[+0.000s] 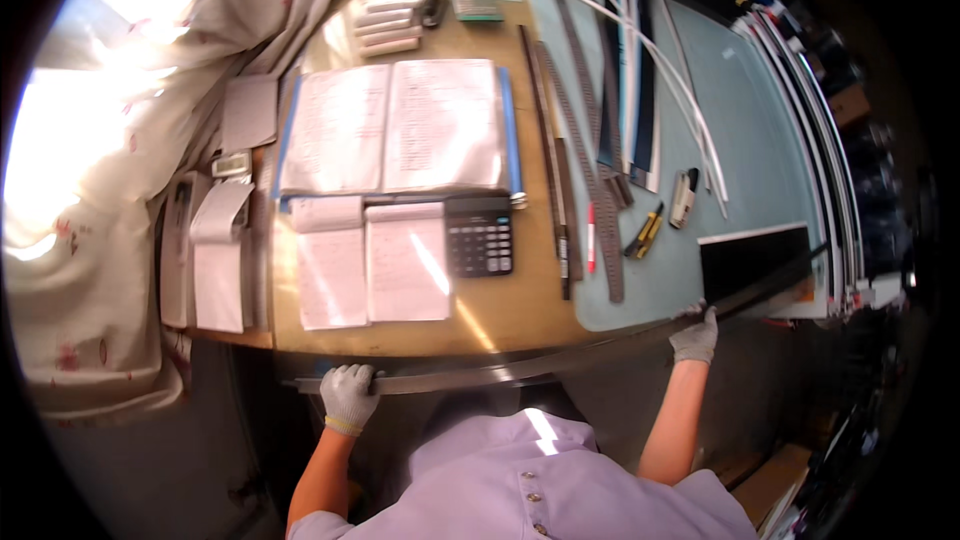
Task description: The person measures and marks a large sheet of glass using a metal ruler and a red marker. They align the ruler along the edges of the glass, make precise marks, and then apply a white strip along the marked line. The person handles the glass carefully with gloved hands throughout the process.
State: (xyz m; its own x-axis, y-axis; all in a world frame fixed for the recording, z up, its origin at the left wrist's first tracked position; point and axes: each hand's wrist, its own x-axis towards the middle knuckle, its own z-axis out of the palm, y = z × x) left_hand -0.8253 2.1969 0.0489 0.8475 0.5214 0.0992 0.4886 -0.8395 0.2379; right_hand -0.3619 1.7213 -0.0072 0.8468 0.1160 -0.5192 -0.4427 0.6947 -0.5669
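at far left a pale cloth [90, 320] hangs in folds, bright with glare. next to it, on the table [530, 325], lie paper slips [218, 285] and a small device [232, 164] with a screen.

below the table's front edge, the left hand [350, 396], in a pale glove with a yellow cuff, is closed over a long dark strip [450, 379] near its left end. the strip runs along the front edge of the table, in front of the person, and rises toward the right.

above the left hand, an open binder [440, 125] with blue edges lies flat, two notepads [408, 265] just below it and a black calculator [481, 235] touching them on the right. a stack of pads [390, 28] and a green box [478, 8] sit farther back.

then comes the green mat [760, 180], bearing a perforated ruler [607, 255], a red-and-white marker [591, 240], a yellow-and-black cutter [644, 230], a white-and-black cutter [684, 198] and thin white strips [690, 100], some crossing.

the right hand [694, 338], also gloved, grips the strip toward its right part; blur hides the exact finger placement. just beyond, a black panel [750, 265] lies on the mat, and white rails [835, 150] line the far right.
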